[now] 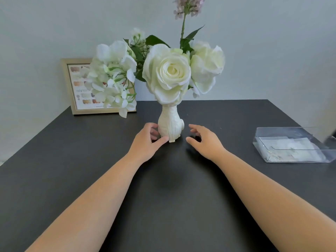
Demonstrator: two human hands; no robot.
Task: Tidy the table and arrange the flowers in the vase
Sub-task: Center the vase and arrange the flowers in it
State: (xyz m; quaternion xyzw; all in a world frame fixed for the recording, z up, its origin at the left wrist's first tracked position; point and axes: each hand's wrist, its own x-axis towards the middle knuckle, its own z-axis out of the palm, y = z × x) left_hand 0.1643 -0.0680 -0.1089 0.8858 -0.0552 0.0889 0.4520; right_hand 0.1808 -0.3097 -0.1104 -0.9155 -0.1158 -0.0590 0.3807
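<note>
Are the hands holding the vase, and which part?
The left hand touches the white vase low on its belly, thumb at the base, not a firm grip. The right hand is open beside it, apart, holding nothing.

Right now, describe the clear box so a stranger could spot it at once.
Start at the black table and go to its right edge, right of the vase. The clear box lies there. It alone is see-through, with white packets inside.

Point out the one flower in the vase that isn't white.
The lilac bloom, tallest, on a long stem at the back; the other flowers are white.
</note>
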